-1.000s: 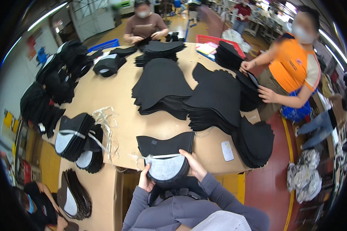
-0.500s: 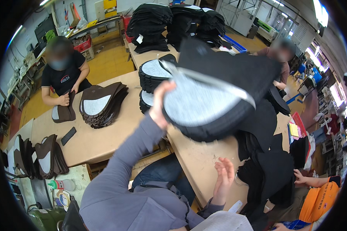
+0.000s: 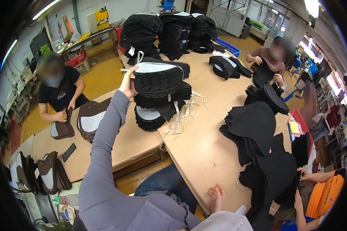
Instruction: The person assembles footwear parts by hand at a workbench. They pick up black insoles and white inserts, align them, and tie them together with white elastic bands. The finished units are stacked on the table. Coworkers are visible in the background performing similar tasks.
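Observation:
My left hand (image 3: 128,82), arm stretched far forward, is closed on the left edge of a tied bundle of black fabric pieces (image 3: 160,79). The bundle has a pale grey patch on top and a white strap round it. It sits at the top of a stack of similar black bundles (image 3: 148,117); whether it rests fully there I cannot tell. Loose white straps (image 3: 179,121) trail beside the stack. My right hand (image 3: 216,194) is near the table's front edge, holding nothing, its fingers loosely bent and apart. Fanned black pieces (image 3: 250,127) lie to its right.
Tall black stacks (image 3: 140,32) stand at the back. Brown pieces (image 3: 92,119) and a dark remote-like object (image 3: 68,152) lie on the left table. Co-workers sit at left, far right and near right, handling pieces. A red basket (image 3: 297,121) stands at the right edge.
My left hand has carried the bundle away from me and leftward, down onto the stack. My right hand has dropped lower, its fingers more bent. The co-worker at far right now shows fully.

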